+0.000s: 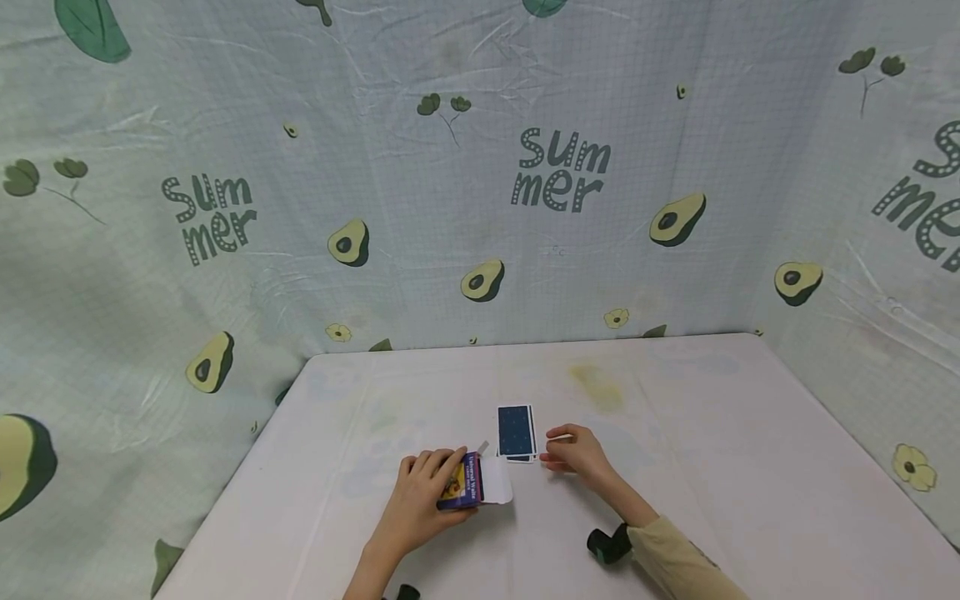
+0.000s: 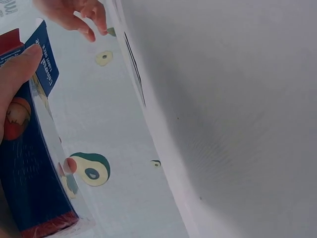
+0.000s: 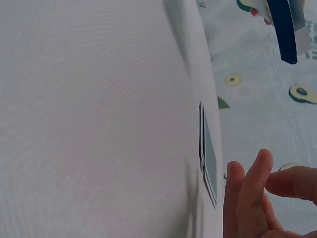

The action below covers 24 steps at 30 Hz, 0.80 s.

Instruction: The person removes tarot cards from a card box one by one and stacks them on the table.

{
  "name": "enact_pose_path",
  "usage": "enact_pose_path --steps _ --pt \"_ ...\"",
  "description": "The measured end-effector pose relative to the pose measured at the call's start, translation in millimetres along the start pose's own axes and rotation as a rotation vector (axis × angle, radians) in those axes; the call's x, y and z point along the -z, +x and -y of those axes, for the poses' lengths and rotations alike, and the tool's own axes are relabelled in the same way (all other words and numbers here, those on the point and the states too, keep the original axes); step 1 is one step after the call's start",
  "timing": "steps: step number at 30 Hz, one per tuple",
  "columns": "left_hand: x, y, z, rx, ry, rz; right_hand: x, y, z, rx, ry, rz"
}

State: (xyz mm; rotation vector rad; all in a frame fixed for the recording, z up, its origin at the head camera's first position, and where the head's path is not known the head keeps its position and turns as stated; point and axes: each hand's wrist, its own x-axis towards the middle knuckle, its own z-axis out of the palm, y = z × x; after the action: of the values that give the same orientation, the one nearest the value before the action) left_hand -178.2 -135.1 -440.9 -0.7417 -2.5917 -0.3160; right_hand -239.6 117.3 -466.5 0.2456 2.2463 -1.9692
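My left hand [image 1: 422, 504] grips a dark blue card box [image 1: 471, 487] labelled "Universal Waite", fingers over its top and thumb along the near side. The box is tilted, with its white-lined end flap standing open toward the right; the left wrist view shows its printed blue face [image 2: 29, 163] and clear wrap at the bottom. Just beyond the box lies a small pile of blue-backed cards [image 1: 516, 431], slightly uneven at the edges. Beside the pile's right edge my right hand [image 1: 581, 454] hovers with loosely bent fingers [image 3: 251, 193], nothing between thumb and fingertips.
A white-covered table [image 1: 375, 517] carries everything, with a yellowish stain [image 1: 597, 387] toward its far side. Behind it hangs a pale curtain [image 1: 420, 192] printed with avocados and "summer". A dark wrist camera [image 1: 607, 544] sits at my right cuff.
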Motion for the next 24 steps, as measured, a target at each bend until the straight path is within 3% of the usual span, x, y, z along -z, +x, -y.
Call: enact_pose_path --steps 24 --pt "5.7 1.1 0.4 -0.024 0.016 0.028 10.1 -34.7 22.6 0.099 -0.037 0.152"
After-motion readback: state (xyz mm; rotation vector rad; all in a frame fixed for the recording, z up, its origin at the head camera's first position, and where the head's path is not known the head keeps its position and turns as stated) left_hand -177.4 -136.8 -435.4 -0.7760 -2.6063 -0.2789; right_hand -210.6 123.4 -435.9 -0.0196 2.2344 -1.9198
